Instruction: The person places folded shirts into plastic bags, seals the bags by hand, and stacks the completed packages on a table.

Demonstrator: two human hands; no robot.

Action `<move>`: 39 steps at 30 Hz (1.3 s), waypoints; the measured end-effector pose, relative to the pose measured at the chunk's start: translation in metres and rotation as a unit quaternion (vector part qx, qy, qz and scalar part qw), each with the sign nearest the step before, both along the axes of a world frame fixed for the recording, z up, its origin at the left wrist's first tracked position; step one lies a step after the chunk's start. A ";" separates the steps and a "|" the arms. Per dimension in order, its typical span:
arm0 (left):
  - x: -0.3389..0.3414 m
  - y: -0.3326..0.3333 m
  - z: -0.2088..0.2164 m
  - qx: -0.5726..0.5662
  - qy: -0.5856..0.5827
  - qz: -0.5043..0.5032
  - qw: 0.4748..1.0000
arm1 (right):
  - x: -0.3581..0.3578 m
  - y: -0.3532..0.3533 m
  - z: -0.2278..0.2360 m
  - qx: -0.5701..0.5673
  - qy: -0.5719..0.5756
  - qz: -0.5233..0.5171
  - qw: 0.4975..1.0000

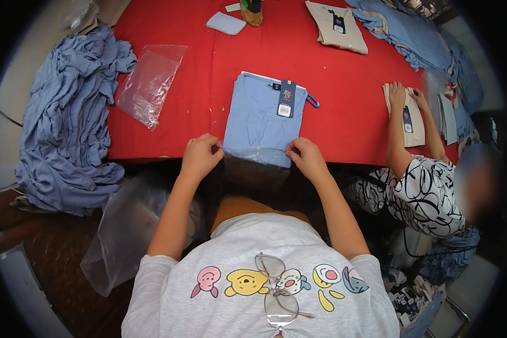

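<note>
In front of me a folded light-blue shirt (pixel 250 115) lies on the red table, its lower end at the near edge. A dark hang tag (pixel 287 98) rests on it near the collar, and a blue loop (pixel 313 101) sticks out at its right. A clear plastic bag (pixel 257 169) covers the shirt's lower end and hangs past the table edge. My left hand (pixel 201 155) pinches the bag's left side by the shirt's corner. At the opposite corner my right hand (pixel 308 155) pinches its right side.
Blue garments (pixel 67 118) are heaped at left, beside a flat clear bag (pixel 152 84). A notepad (pixel 226 23) and a folded beige shirt (pixel 338 27) lie farther back. At right, a co-worker's hands (pixel 403 96) touch another beige shirt (pixel 414 127). A large plastic bag (pixel 127 236) sits below the table.
</note>
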State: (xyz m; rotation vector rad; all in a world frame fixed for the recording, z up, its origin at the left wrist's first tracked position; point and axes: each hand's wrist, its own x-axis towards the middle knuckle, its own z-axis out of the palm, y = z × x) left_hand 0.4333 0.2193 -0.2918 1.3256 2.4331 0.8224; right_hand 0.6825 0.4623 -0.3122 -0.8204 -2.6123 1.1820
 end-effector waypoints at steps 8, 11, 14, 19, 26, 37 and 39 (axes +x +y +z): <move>-0.018 0.022 -0.036 -0.038 0.003 -0.008 0.999 | -0.004 -0.003 -0.004 0.010 0.022 -0.039 0.999; -0.013 0.038 -0.028 0.017 -0.132 0.050 0.990 | -0.004 -0.003 -0.006 -0.002 0.038 -0.079 0.996; -0.004 0.053 -0.014 0.072 -0.208 0.085 0.972 | -0.001 0.002 -0.022 -0.094 0.093 -0.139 0.981; -0.005 0.035 -0.051 0.028 -0.252 0.105 0.961 | -0.005 0.007 -0.013 -0.171 0.021 -0.147 0.974; 0.009 0.000 -0.046 0.062 -0.331 0.063 0.940 | 0.001 0.005 -0.014 -0.132 0.021 -0.140 0.981; 0.012 -0.024 -0.017 -0.027 -0.150 -0.085 0.985 | 0.013 -0.004 -0.005 -0.047 0.013 -0.035 0.998; 0.011 -0.023 -0.012 -0.043 -0.066 -0.116 0.990 | 0.015 -0.009 -0.004 -0.017 0.011 -0.022 1.000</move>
